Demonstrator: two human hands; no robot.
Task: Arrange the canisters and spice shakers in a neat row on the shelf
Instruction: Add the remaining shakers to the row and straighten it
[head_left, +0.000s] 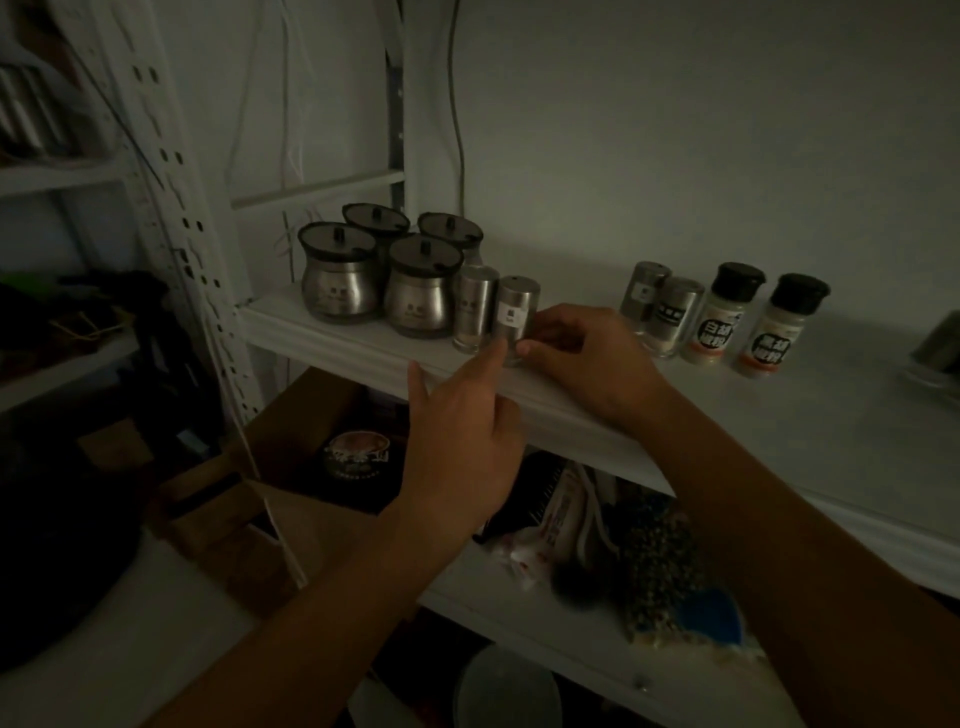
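On the white shelf (779, 415), several steel canisters with dark lids (421, 291) cluster at the left end. Two steel shakers stand beside them: one (474, 306) next to the canisters, and a labelled one (517, 312) to its right. My right hand (587, 353) pinches the base of that labelled shaker. My left hand (462, 431) points its index finger against the same shaker's base, holding nothing. Further right stand two more steel shakers (670, 317) and two black-capped spice bottles (724, 317), (779, 327).
A metallic object (940, 348) sits at the shelf's far right edge. A perforated white upright (176, 218) stands left of the shelf. Below are a cardboard box (311, 441), a round tin (358, 457) and bags (649, 561) on the lower shelf.
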